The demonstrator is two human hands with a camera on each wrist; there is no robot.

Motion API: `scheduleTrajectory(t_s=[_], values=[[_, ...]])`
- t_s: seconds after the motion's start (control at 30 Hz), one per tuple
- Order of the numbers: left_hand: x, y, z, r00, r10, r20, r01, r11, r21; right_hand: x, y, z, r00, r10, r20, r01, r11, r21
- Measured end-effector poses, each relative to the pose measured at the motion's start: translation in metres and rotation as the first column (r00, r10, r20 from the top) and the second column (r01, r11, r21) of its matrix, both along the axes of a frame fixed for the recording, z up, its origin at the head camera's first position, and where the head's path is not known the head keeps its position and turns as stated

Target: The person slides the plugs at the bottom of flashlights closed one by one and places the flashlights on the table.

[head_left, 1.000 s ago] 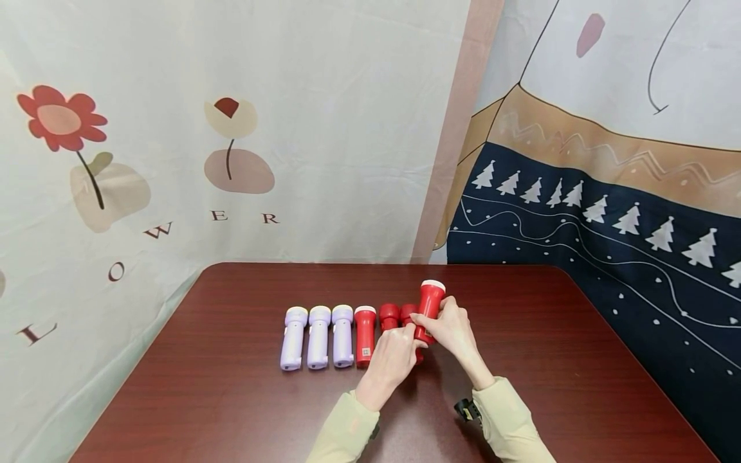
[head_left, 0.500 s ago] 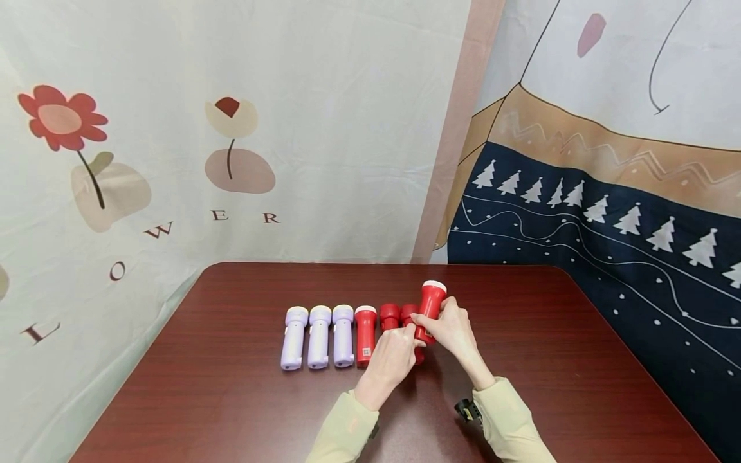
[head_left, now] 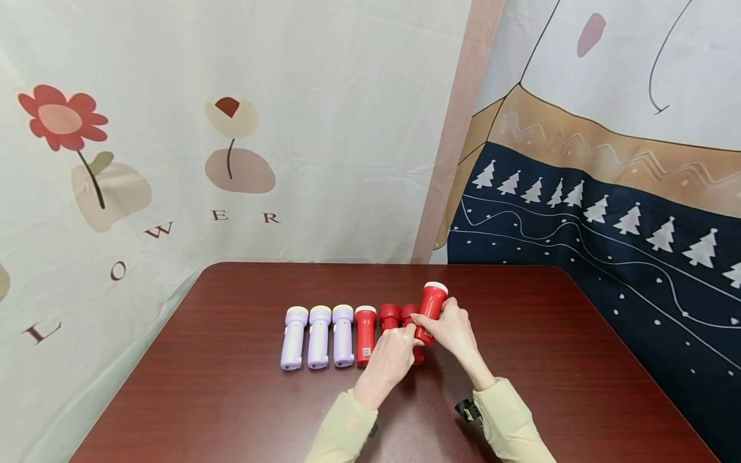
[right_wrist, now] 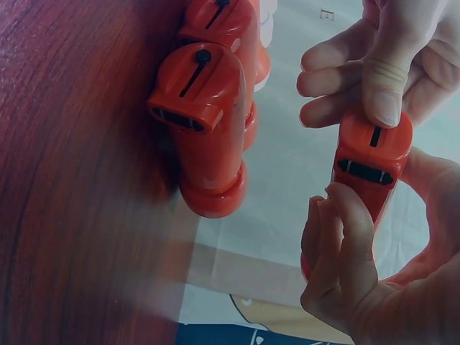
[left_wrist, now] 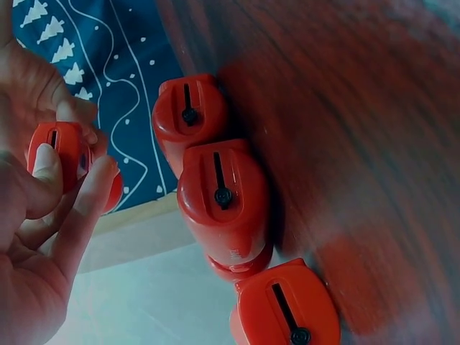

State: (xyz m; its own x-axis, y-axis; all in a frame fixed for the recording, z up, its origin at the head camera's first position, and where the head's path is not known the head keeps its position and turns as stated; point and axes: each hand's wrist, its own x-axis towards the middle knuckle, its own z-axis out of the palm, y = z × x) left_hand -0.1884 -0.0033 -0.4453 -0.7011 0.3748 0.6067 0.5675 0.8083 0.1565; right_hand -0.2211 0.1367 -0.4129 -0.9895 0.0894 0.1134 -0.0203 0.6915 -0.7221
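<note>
A red flashlight (head_left: 431, 305) with a white rim is held above the right end of a row of flashlights, its head tilted up and away. My right hand (head_left: 455, 329) grips its body between thumb and fingers. At the tail end, my left hand (head_left: 389, 361) pinches it, with the thumb (right_wrist: 383, 97) pressed on the end face by a black slot. Below the hands lie more red flashlights; the left hand partly hides two of them. In the left wrist view, a lying flashlight (left_wrist: 224, 194) shows a black slider in its end.
Left of the hands, a red flashlight (head_left: 365, 335) with a white rim lies beside three lilac flashlights (head_left: 319, 337), all side by side. They rest on a dark brown table (head_left: 231, 411). A printed cloth (head_left: 347, 128) hangs behind the table's far edge.
The head of the held flashlight has shifted very slightly to the right. Both hands stay almost in the same place, and the row on the table is unchanged.
</note>
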Motion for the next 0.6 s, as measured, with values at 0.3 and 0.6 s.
scheduleTrajectory(t_s=[0.3, 0.6], values=[[-0.0007, -0.0015, 0.0013, 0.999, -0.005, 0.034, 0.006, 1.000, -0.016, 0.0003, 0.0005, -0.0002, 1.000, -0.003, 0.008, 0.003, 1.000, -0.003], [-0.0005, -0.0027, 0.0054, 0.993, -0.061, 0.102, 0.056, 0.997, 0.043, -0.0020, 0.0053, -0.0009, 0.999, 0.017, 0.041, -0.017, 1.000, -0.005]])
